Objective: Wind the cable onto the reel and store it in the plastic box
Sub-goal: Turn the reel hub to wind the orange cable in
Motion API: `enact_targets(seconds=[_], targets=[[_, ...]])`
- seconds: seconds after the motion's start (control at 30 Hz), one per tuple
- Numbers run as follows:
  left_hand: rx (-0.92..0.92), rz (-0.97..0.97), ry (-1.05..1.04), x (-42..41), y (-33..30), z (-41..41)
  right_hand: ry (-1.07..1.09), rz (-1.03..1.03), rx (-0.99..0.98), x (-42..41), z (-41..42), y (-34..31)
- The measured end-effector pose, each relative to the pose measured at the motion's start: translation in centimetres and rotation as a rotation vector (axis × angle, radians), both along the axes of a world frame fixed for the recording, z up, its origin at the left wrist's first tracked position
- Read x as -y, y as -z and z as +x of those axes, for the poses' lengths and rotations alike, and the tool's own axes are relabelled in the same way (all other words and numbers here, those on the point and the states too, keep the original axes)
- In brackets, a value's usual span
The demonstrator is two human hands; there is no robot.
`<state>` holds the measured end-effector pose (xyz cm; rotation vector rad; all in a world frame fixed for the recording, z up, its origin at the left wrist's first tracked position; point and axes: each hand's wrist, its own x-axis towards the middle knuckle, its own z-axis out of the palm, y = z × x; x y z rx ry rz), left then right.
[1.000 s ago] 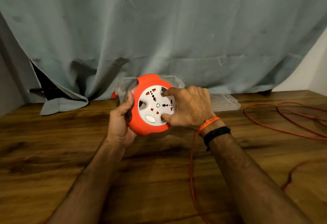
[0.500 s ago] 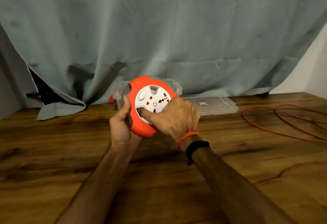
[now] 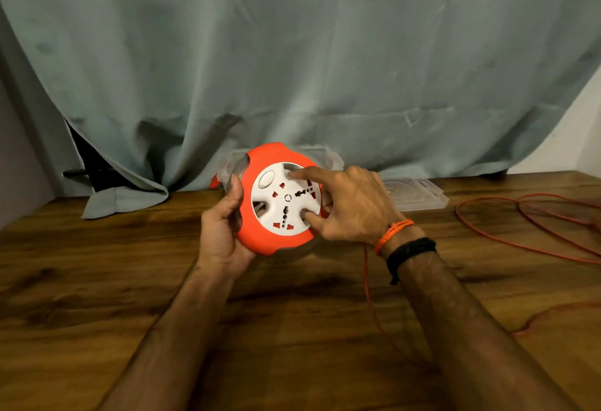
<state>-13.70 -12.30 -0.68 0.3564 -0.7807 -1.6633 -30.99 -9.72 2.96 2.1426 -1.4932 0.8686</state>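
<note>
An orange cable reel (image 3: 260,238) with a white socket face (image 3: 284,197) is held upright above the wooden table. My left hand (image 3: 221,228) grips its left rim. My right hand (image 3: 351,206) has its index finger and thumb pressed into recesses of the white face. A thin orange cable (image 3: 370,293) drops from under the reel toward me, and more of it lies in loops (image 3: 520,225) at the right. The clear plastic box (image 3: 331,158) stands behind the reel, mostly hidden by it.
The box's clear lid (image 3: 419,196) lies flat to the right of the box. A grey-green curtain (image 3: 292,69) hangs along the table's back edge. The wooden table (image 3: 81,280) stretches to the left and front.
The white face has turned under my right hand's fingers; its oval button went from lower left to upper left. The cable strand below the reel shows again by my right wrist.
</note>
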Motion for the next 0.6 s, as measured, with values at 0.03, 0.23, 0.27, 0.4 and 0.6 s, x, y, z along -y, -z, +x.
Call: enact_targets(seconds=[0.03, 0.23, 0.27, 0.4, 0.6], targets=[[0.003, -0.009, 0.014, -0.1, -0.1, 0.0, 0.013, 0.002, -0.023, 0.1, 0.0, 0.1], [0.031, -0.043, 0.076, -0.5, -0.1, -0.1, 0.076, -0.024, -0.027, 0.0, 0.1, 0.1], [0.040, -0.049, 0.077, -0.5, 0.0, -0.1, 0.087, -0.035, -0.011, -0.1, 0.2, 0.2], [0.008, -0.042, 0.006, -0.5, 0.0, -0.5, 0.160, -0.078, 0.072, -0.6, 1.1, 0.4], [-0.065, -0.044, -0.068, -0.7, -0.3, -1.3, 0.313, 0.071, 0.378, -0.1, 3.4, 1.2]])
